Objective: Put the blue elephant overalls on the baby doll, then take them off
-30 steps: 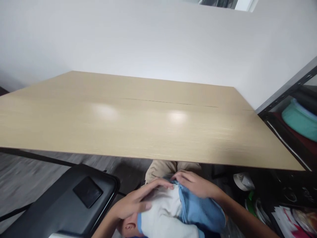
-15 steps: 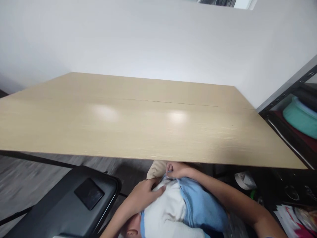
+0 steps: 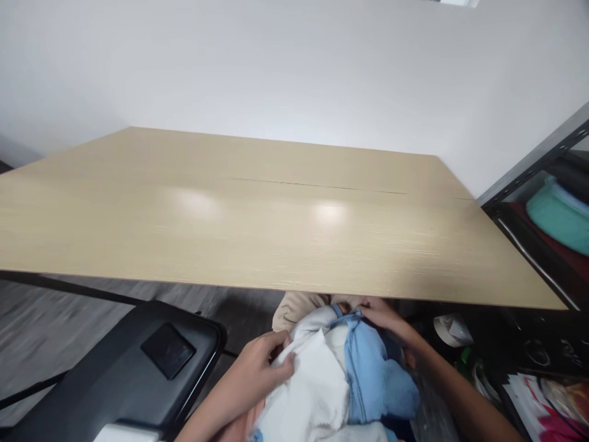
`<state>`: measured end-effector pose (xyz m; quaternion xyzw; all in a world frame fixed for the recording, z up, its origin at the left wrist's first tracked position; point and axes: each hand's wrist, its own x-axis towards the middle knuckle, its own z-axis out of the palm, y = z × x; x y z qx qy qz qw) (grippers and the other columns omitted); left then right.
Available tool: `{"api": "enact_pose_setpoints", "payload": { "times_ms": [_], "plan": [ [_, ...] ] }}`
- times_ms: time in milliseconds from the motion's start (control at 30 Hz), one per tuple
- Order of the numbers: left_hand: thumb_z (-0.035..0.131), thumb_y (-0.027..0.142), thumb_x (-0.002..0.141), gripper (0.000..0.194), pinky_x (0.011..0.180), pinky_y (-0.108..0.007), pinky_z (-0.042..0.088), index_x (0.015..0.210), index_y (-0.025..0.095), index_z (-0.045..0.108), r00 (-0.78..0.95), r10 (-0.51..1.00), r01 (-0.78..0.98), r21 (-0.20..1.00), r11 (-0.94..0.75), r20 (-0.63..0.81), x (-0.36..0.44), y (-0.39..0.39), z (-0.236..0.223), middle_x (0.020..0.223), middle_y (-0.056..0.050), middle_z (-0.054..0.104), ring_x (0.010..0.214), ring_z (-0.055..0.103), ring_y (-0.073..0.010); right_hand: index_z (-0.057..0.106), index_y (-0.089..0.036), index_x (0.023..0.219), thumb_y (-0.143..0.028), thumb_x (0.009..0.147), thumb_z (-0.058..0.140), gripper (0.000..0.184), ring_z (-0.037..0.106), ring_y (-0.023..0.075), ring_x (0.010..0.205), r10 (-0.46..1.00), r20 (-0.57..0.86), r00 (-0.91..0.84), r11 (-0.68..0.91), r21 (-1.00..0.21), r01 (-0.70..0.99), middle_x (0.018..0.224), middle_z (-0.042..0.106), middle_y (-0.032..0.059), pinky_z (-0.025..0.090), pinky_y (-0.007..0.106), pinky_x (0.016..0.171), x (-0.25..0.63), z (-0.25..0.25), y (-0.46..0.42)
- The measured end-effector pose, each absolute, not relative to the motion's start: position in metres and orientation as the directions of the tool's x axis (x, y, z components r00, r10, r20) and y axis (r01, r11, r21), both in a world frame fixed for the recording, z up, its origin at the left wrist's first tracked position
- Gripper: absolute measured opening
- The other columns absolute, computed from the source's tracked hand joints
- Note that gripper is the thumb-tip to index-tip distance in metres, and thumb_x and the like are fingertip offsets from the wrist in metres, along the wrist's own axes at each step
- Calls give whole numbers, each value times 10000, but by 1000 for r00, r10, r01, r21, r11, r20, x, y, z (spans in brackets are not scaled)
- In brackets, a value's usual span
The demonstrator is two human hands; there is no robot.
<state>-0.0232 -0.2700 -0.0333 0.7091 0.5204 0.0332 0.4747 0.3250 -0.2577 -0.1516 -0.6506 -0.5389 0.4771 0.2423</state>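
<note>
In my lap, below the table's front edge, lies a white and blue baby garment (image 3: 317, 374), rumpled, with a skin-coloured form like a doll partly covered by it. My left hand (image 3: 267, 362) pinches the white cloth on the left side between thumb and fingers. Farther forward, my right hand (image 3: 380, 312) grips the blue trim at the garment's far edge, its fingertips partly hidden. A blue-cuffed white sleeve reaches toward that hand, with a small brownish end showing at the cuff. The blue half hangs bunched on the right.
The wooden table (image 3: 276, 239) spans the view ahead, against a white wall. On the left, a black padded chair (image 3: 105, 368) holds a dark phone (image 3: 168, 351) and a white object (image 3: 126, 433). A metal shelf with a teal item (image 3: 559, 212) stands right, above papers (image 3: 534, 405).
My right hand has moved right, drawing the blue edge with it, and the garment front has spread wider. My left hand stays on the white cloth. The white object on the chair shows more.
</note>
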Motion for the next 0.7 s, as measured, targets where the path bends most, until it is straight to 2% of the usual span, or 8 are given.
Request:
{"api": "enact_pose_setpoints", "payload": {
  "times_ms": [100,200,267,367,433,533,600,700],
  "plan": [
    [546,537,892,329,834,-370,423,855,216,604,447,766,684,728,40,-462,-26,-270,-39,914,-51,675,912,613,-279,476,-299,767,-593,849,624,339,596,242,712,947,-311,75,-312,-843,439,717,567,8,495,374,707,339,-152,-303],
    [557,574,903,371,837,-367,423,871,209,618,440,762,676,734,68,-476,-26,-269,-45,929,-56,677,939,616,-290,585,-288,877,-620,918,561,336,720,288,830,944,-280,173,-329,-833,445,854,718,59,567,422,828,349,-152,-354],
    [560,615,919,417,837,-367,421,881,204,622,444,757,671,738,74,-479,-26,-267,-50,930,-59,673,938,611,-291,661,-276,975,-612,928,575,350,787,332,927,930,-269,251,-365,-754,545,964,800,93,583,461,889,354,-153,-386],
    [572,706,937,508,820,-360,412,887,202,613,455,743,655,750,94,-491,-25,-263,-55,903,-47,635,912,579,-274,672,-283,1078,-668,942,560,423,814,355,866,886,-287,364,-463,-593,659,971,823,104,585,467,814,358,-152,-421],
    [584,752,938,552,800,-352,400,878,204,599,461,735,648,755,104,-497,-24,-261,-57,876,-33,598,887,547,-259,639,-298,1074,-731,990,500,462,830,369,828,832,-369,414,-553,-500,666,909,830,99,579,454,755,356,-150,-432],
    [591,786,940,585,797,-350,401,874,205,595,462,731,649,754,107,-502,-23,-258,-58,874,-33,601,891,548,-259,602,-305,1015,-763,1049,337,531,864,430,907,763,-461,454,-633,-386,671,891,850,144,590,485,785,348,-148,-436],
    [584,794,949,594,811,-354,415,884,204,610,457,734,651,751,109,-503,-23,-258,-59,892,-38,629,909,569,-268,592,-306,985,-733,1044,288,528,869,458,953,766,-460,449,-629,-388,674,921,860,180,594,509,812,343,-151,-434],
    [569,801,965,602,820,-356,431,901,205,623,449,740,646,754,117,-500,-25,-258,-63,906,-39,650,917,584,-271,592,-314,973,-667,997,341,434,878,433,1014,829,-397,394,-558,-527,641,1000,882,174,602,482,826,344,-159,-431]
  ]
}}
